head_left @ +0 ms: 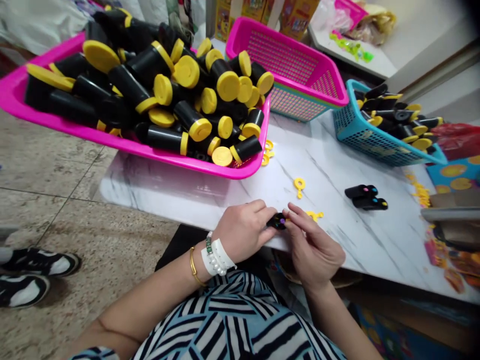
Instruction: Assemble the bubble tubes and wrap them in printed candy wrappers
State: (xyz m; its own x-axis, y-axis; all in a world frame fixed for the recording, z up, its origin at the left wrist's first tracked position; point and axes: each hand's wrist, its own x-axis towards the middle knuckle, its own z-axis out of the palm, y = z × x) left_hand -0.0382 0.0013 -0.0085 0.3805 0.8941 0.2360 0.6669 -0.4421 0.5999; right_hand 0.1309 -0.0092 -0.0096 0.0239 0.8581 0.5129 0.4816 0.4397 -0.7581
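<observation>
My left hand [243, 227] is closed around a small black plastic piece [276, 221] with coloured dots on its end, a purple one among them. Thumb and fingers of my right hand [315, 250] pinch together at the right end of that piece. What they hold there is mostly hidden. Just beyond my fingers lies a yellow ring-shaped part [299, 192], and more yellow parts [317, 215] show behind my right fingertips. To the right on the marble-patterned table [330, 180], a small group of black cylinders [365, 200] with coloured dots lies together.
A large pink basket [240, 173] heaped with black tubes with yellow caps [199, 129] overhangs the table at left. Stacked baskets [285, 37] stand behind; a blue basket [367, 140] of similar tubes is at right. Another person's shoes [41, 265] show on the floor.
</observation>
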